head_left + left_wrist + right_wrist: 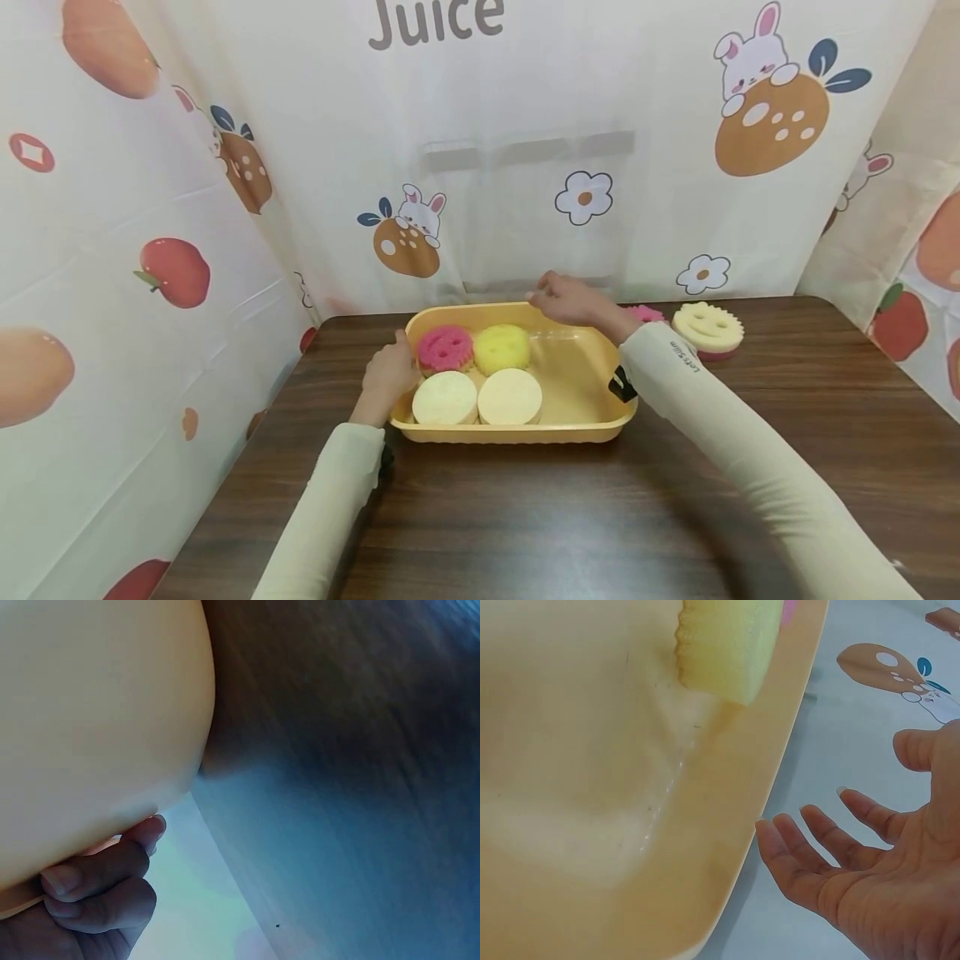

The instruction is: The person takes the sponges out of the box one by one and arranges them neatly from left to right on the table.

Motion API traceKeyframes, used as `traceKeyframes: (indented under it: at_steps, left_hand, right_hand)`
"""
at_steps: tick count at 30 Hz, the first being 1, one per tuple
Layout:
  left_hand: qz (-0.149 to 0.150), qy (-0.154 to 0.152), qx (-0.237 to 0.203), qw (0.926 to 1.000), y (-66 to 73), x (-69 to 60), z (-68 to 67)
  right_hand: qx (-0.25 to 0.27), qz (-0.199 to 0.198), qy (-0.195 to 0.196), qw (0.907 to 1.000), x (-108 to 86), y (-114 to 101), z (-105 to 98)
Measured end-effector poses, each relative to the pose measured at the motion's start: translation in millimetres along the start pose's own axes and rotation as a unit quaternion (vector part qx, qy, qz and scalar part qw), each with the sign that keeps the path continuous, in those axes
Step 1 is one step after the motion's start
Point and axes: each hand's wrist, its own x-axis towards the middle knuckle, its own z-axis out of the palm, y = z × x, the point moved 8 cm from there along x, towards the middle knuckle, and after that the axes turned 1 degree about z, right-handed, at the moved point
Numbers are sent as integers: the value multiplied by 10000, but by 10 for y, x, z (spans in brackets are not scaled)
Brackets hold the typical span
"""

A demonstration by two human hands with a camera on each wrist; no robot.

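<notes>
A yellow plastic tray [577, 379] sits on the table with several round sponges in its left half. At the back of it lie a pink smiley sponge [445, 348] and a yellow scalloped sponge [502, 348]; in front are two smooth cream sponges [446, 398]. My left hand [390, 371] grips the tray's left edge, its fingers [101, 866] curled against the outer wall in the left wrist view. Over the far rim is my right hand [573, 300]. In the right wrist view this hand [877, 862] has loosely bent, spread fingers and holds nothing.
Right of the tray, behind my right forearm, are a cream smiley sponge [707, 327] with a pink layer below and a partly hidden pink sponge [643, 313]. A printed curtain [510, 225] hangs along the far edge of the brown wooden table [525, 508].
</notes>
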Motion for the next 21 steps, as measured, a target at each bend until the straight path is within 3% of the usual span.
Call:
traceKeyframes:
  at_steps: [21]
  left_hand:
    - [-62,-38,15,10000,-16,24,18]
  right_hand:
    - [-86,-364,198,9991,182,-69,179]
